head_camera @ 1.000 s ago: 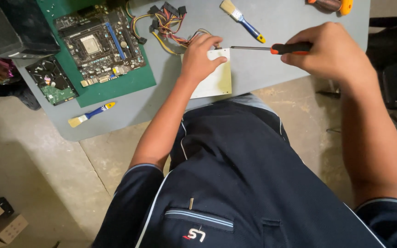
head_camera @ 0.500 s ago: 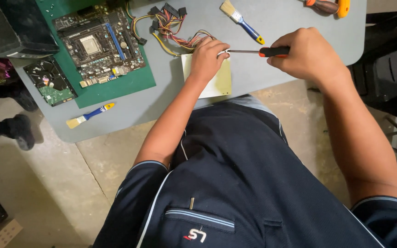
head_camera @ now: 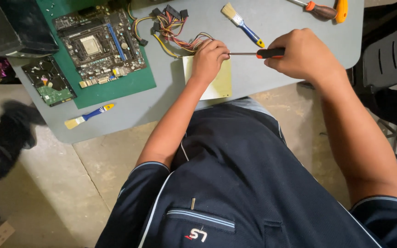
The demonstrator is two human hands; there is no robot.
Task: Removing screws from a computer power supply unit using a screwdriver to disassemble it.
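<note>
Since the earlier frame the right hand [head_camera: 302, 55] has drawn in a little toward the left hand [head_camera: 210, 57], and the view has shifted slightly leftward; the things on the counter [head_camera: 272, 73] lie as they did. The right hand is closed around the orange-and-black handle of a screwdriver [head_camera: 253, 53], whose thin shaft runs level to the left and meets the fingertips of the left hand. The left hand is curled, fingers bent down onto the top edge of a pale yellow box [head_camera: 217, 80]; what it pinches under the fingers is hidden. The box lies flat near the counter's front edge, just in front of the person. Just behind the left hand sits a tangle of coloured wires [head_camera: 173, 27] with black plugs. A brush [head_camera: 242, 23] with a blue handle lies beside them, near the shaft. Farther left a circuit board [head_camera: 98, 43] rests on a green mat [head_camera: 129, 82], with a hard drive [head_camera: 49, 80] at the mat's left and a second brush [head_camera: 88, 115] near the front edge. Another screwdriver with an orange handle [head_camera: 325, 8] lies at the far right corner.
</note>
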